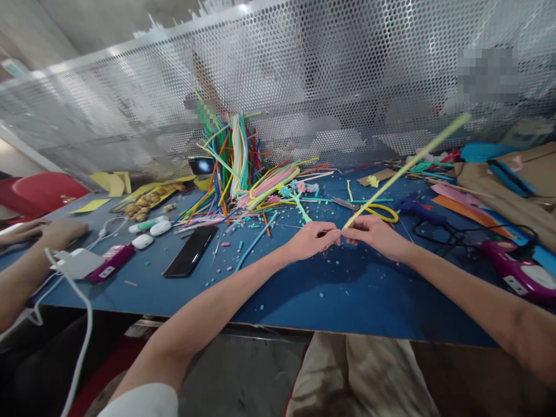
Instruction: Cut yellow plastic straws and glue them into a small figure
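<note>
Over the middle of the blue table, my left hand (315,239) and my right hand (373,233) meet at the fingertips. A long pale yellow strip (408,168) slants up to the right from the pinch of my right hand. My left fingers are closed beside its lower end; what they hold is too small to make out. Just behind my left hand lies a light green stem (301,208) with blue and pink flower shapes (299,187). Scissors with yellow handles (384,212) rest behind my right hand.
Colourful strips (237,156) stand bundled before a perforated metal screen (269,75). A black phone (191,251) lies left of my arm. Another person's hands (61,234) are at the far left. A blue glue gun (421,213) and purple power strip (519,269) lie right; small cut bits dot the table (286,307).
</note>
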A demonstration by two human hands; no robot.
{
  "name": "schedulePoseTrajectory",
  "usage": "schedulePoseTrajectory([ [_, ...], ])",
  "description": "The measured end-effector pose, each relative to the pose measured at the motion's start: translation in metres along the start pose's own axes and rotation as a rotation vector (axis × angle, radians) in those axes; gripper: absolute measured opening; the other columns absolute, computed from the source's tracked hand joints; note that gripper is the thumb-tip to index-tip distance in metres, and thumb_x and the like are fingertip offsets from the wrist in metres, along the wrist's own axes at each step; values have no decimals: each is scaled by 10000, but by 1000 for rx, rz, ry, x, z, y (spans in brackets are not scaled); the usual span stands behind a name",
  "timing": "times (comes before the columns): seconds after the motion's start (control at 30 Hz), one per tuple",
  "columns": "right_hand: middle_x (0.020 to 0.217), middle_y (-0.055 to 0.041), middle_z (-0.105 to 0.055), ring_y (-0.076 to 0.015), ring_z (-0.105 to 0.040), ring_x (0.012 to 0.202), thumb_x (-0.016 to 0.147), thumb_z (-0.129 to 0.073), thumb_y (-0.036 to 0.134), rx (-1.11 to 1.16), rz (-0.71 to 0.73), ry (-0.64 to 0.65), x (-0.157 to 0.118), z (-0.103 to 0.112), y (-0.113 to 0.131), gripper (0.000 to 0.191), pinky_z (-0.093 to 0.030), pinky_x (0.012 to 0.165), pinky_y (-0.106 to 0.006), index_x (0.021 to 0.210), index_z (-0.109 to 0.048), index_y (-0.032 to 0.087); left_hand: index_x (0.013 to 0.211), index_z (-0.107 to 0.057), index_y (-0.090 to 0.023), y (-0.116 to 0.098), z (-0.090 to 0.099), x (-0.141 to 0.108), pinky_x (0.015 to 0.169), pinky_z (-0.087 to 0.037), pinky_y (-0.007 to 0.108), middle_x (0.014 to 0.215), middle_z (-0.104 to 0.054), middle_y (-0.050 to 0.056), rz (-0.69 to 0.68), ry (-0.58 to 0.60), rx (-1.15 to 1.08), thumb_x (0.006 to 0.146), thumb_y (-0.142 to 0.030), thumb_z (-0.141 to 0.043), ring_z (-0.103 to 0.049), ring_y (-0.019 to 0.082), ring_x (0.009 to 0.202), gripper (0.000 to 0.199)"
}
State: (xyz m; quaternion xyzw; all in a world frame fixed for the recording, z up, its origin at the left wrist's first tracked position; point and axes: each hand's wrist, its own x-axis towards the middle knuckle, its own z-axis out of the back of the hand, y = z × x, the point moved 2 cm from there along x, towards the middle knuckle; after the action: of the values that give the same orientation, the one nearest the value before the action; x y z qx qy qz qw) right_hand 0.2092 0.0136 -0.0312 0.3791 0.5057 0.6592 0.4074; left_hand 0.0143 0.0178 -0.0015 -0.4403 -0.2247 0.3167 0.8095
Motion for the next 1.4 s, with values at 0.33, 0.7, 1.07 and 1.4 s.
schedulePoseTrajectory([
  [0.33, 689, -22, -610, -91, -493, 599, 770, -767, 325, 416, -300, 283, -9, -8, 3, 212, -393, 578, -242, 797, -695, 127, 873, -666, -142, -8, 7, -6, 683, -384, 210, 761, -631, 34, -310, 148, 352, 977, -359, -406, -522, 99, 666, 354],
  [0.7, 689, 5, -594, -113, -485, 625, 790, -726, 381, 117, 7, 96, -4, -6, 6, 227, -400, 613, -262, 831, -693, 160, 761, -623, -130, 1, 3, -2, 539, -325, 192, 592, -524, -27, -171, -22, 191, 944, -462, -482, -425, 64, 538, 405],
  [1.07, 793, -36, -703, -183, -607, 720, 816, -691, 435, -182, 180, -186, -4, -2, 15, 247, -481, 652, -295, 813, -718, 189, 913, -704, -137, 15, -4, 6, 563, -479, 217, 825, -699, 47, 37, -313, -183, 826, -565, -635, -553, 94, 592, 442],
  [1.4, 830, -34, -695, -183, -604, 758, 808, -711, 422, -73, 180, -174, -4, -5, 17, 221, -467, 700, -303, 848, -733, 206, 892, -748, -131, 12, -3, 6, 617, -495, 224, 839, -730, 69, 40, -330, -222, 826, -491, -667, -593, 123, 678, 375],
])
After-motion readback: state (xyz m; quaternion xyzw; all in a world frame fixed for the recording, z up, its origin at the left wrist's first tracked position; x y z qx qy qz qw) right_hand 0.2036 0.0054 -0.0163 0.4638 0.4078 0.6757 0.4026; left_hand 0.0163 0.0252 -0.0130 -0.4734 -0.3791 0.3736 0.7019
